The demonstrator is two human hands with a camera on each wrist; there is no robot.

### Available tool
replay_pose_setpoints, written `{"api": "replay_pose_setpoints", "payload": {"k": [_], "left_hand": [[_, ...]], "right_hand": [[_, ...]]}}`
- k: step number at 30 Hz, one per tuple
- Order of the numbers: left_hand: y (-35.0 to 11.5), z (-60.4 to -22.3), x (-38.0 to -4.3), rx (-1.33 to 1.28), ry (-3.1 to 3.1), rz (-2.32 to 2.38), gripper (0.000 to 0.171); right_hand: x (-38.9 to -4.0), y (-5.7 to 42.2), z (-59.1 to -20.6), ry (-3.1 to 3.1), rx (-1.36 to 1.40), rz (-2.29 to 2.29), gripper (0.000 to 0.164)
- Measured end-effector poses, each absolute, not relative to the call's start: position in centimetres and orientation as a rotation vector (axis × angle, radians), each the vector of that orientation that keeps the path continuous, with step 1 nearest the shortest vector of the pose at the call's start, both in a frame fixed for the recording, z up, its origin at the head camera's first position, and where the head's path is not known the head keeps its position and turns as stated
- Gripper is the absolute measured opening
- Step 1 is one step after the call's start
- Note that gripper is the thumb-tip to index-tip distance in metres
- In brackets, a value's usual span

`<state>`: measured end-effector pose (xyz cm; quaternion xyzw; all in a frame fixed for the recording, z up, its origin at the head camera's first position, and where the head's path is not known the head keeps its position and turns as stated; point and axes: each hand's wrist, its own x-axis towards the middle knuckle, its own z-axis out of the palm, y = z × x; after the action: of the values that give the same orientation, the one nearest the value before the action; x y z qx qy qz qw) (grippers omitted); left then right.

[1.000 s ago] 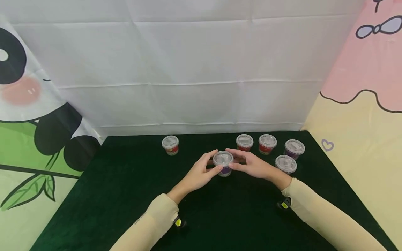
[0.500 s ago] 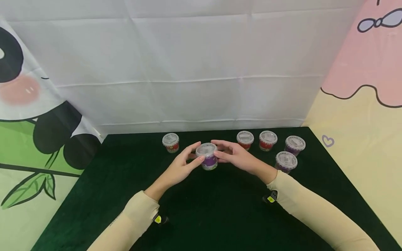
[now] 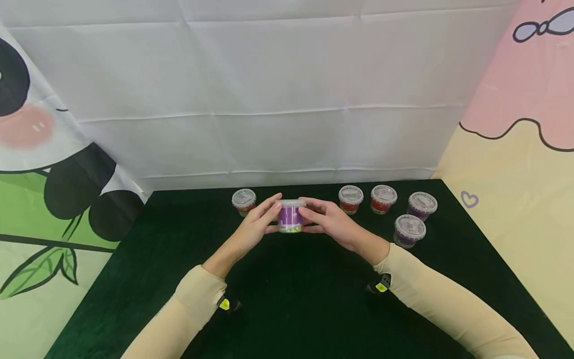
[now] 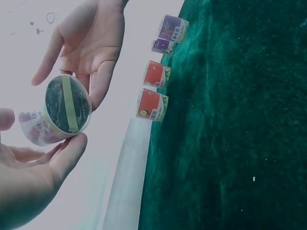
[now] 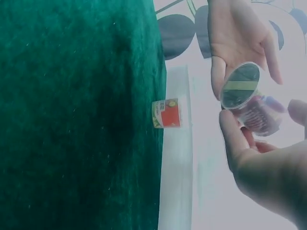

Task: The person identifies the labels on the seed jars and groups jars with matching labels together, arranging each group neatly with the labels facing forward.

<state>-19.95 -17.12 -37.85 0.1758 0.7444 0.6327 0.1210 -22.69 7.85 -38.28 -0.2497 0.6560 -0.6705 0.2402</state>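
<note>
A clear plastic cup (image 3: 290, 218) with a purple label and a translucent lid is raised off the table between both hands. My left hand (image 3: 253, 227) grips its left side with thumb and fingers. On the opposite side my right hand (image 3: 336, 224) grips it too. Seen from the head, the label faces me and the lid is almost edge-on. From below, both wrist views show the dark base of the cup (image 4: 69, 104) with a pale yellow-green strip across it. Part of its label is covered by the fingers (image 5: 232, 136).
Behind my left hand stands a red-labelled cup (image 3: 244, 200). Two more red-labelled cups (image 3: 351, 198) are at the back right, beside two purple-labelled cups (image 3: 410, 230). Dark green cloth (image 3: 287, 299) covers the table; a white curtain (image 3: 269, 99) hangs behind it.
Both hands have carried the purple-labelled cup leftward and up from its earlier place, then tilted it so its label faces me. The other cups stay where they stood.
</note>
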Motion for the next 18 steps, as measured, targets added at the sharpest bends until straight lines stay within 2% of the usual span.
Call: {"api": "replay_pose_setpoints", "payload": {"k": [18], "left_hand": [[-16.54,-38.53,-20.13,0.528,2.154,1.851,0.064]], "right_hand": [[-23.23,8.33,-38.81,1.766,-0.702,-1.868,0.057]]}}
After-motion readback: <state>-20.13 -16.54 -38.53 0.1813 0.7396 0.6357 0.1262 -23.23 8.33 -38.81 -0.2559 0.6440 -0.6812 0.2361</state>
